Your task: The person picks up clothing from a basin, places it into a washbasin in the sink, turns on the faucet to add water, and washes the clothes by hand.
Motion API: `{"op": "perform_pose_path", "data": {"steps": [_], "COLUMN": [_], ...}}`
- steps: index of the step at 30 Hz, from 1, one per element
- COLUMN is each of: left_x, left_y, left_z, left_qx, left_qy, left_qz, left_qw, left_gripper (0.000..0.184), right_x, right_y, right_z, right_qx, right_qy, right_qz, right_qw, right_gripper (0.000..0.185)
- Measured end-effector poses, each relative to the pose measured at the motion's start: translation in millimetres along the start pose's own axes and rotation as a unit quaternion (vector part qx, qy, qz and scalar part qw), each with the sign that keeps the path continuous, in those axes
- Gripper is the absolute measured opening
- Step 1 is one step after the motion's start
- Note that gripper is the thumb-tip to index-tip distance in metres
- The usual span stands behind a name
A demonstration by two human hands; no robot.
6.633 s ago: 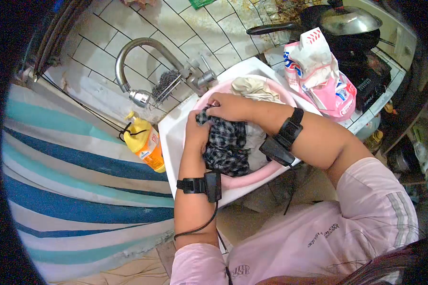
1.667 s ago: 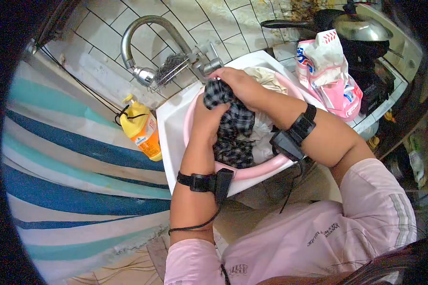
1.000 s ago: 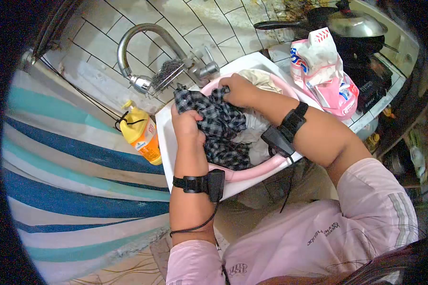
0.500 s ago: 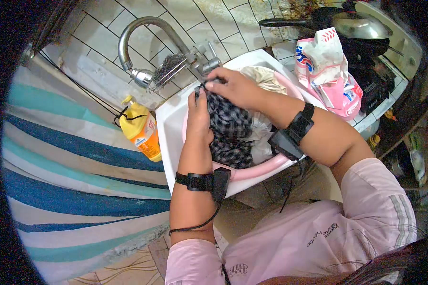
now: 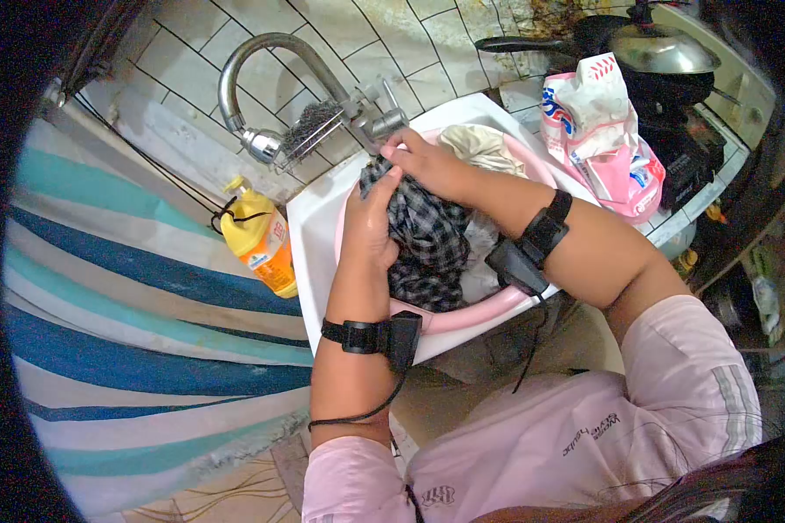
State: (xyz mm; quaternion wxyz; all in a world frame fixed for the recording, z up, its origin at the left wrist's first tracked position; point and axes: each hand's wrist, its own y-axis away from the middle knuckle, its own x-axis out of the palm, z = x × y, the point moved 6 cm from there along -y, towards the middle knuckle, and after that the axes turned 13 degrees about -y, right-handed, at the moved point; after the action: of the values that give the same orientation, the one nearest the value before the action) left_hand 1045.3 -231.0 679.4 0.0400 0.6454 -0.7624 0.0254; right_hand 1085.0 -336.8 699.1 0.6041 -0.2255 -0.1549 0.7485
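Note:
A black and grey checked cloth [image 5: 427, 231] hangs from both hands into a pink basin [image 5: 471, 315], which stands in a white sink [image 5: 316, 253]. My left hand [image 5: 371, 218] is closed round the cloth's upper left part. Close beside it, my right hand [image 5: 419, 166] pinches the cloth's top edge near the tap base; its fingertips partly overlap the cloth. White cloth [image 5: 482, 261] lies to the right of the checked one, and a cream cloth [image 5: 480, 148] rests at the back of the basin.
A curved metal tap [image 5: 275, 42] and a wire rack with a scourer [image 5: 312, 126] are behind the sink. A yellow-orange bottle [image 5: 260, 240] stands left. On the right are a pink-and-white detergent bag [image 5: 602, 139] and a lidded pan [image 5: 663, 52] on a stove.
The hands, spread apart with the cloth opened between them a second ago, are now together near the tap. The checked cloth is bunched between them.

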Motion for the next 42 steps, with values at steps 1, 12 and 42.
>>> {"op": "perform_pose_path", "data": {"steps": [1,12,42], "left_x": [-3.1,-14.9,5.4], "left_y": [0.2,-7.6,-0.5], "left_z": [-3.2,2.7,10.4], "left_qx": [0.025,0.049,-0.017], "left_qy": [0.023,-0.007,-0.052], "left_qz": [-0.009,-0.080,-0.057], "left_qw": [0.999,0.996,0.997], "left_gripper": [0.037,0.034,0.035], "right_x": [3.4,17.7,-2.4], "right_y": [-0.2,23.7,11.8], "right_z": [-8.4,35.4,29.8], "right_qx": [0.048,-0.134,-0.081], "right_qy": [-0.091,0.108,0.154], "right_qz": [0.022,0.042,-0.039], "right_qw": [0.994,0.984,0.984], "right_gripper": [0.035,0.024,0.032]}}
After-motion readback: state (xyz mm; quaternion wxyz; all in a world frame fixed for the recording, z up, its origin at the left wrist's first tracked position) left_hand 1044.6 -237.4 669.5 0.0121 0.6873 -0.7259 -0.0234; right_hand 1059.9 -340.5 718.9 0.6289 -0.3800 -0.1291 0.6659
